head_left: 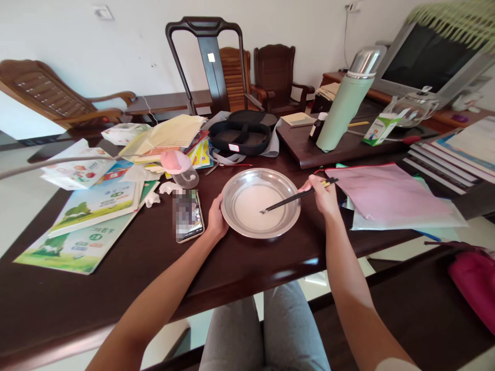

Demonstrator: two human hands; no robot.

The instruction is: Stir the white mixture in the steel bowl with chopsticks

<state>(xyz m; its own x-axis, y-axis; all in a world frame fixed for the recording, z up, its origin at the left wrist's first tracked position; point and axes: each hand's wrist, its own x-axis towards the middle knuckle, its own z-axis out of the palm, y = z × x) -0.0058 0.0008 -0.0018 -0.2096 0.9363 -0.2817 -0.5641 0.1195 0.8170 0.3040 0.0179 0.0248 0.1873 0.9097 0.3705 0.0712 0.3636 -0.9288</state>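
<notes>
A shallow steel plate with a pale white layer in its bottom sits on the dark wooden table in front of me. My left hand grips the plate's left rim, fingers curled round it. My right hand is closed on a pair of dark chopsticks, whose tips rest in the white layer near the plate's middle.
A phone lies just left of the plate, with a pink-lidded cup and books beyond. A black case stands behind. A green thermos, pink folder and stacked books fill the right.
</notes>
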